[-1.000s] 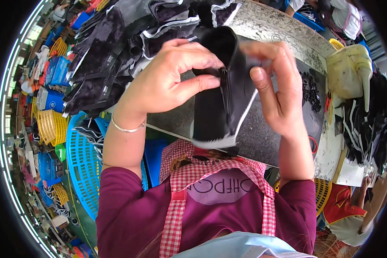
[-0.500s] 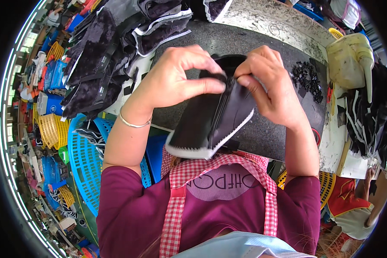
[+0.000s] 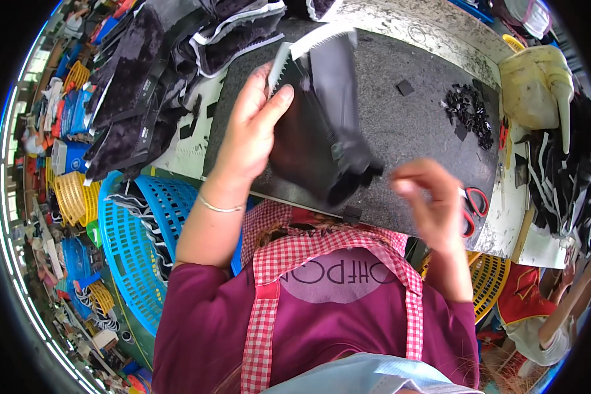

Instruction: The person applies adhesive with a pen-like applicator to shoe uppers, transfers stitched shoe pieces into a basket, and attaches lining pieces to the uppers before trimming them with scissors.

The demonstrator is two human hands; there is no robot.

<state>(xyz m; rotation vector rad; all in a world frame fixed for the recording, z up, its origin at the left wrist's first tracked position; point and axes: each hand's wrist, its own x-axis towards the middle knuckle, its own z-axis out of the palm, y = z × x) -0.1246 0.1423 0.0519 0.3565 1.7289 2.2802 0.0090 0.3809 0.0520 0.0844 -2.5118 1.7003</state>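
My left hand (image 3: 255,125) grips a black boot upper (image 3: 308,131) by its side, the thumb pressed on the outer face. White zigzag-stitched edging runs along its raised end, and a dark zipper goes down its length. The lower end tilts toward me and is blurred by movement. Apart from it, to the right, my right hand (image 3: 433,207) is smeared by motion with its fingers bent; I cannot make out anything in it. Red-handled scissors (image 3: 469,209) lie on the dark work mat (image 3: 400,131), close beside that hand and partly covered by it.
Small black pieces (image 3: 469,115) are heaped at the mat's right. A yellowish plastic jug (image 3: 532,85) stands past them, near black strips (image 3: 558,190). Dark furry pieces (image 3: 144,85) are piled at the left, above a blue basket (image 3: 134,243). Another person (image 3: 538,322) is at the lower right.
The boot upper has turned over, its white-edged end swinging from near me to the far side. My right hand has let go and moved down and right. The scissors now show more.
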